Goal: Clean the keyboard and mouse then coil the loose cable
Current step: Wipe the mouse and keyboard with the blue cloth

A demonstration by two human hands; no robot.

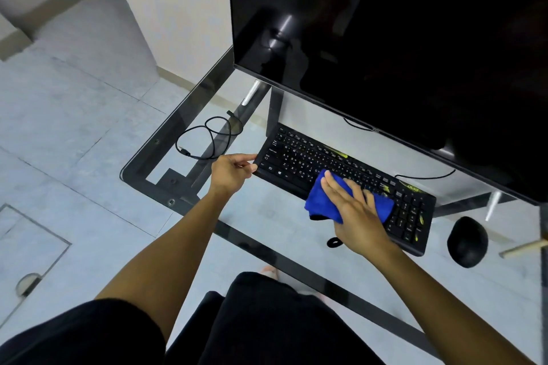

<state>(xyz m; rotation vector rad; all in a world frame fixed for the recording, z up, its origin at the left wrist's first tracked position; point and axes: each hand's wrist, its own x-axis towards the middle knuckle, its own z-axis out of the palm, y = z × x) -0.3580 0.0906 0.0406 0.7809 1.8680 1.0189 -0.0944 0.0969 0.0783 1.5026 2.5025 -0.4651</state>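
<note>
Head view: the black keyboard (296,154) lies slantwise on a glass desk (166,133), just before a dark monitor (385,38); the left hand (229,172) pinches the keyboard's left end between forefinger and thumb; the right hand (355,216) lies flat, fingers straight and together, pressing a blue cloth (321,204) onto the middle keys (it holds nothing in a curled grip); the black mouse (467,241) sits just beyond the keyboard's right end, apart from it; the loose black cable (230,135) lies in untidy loops near the left hand.
</note>
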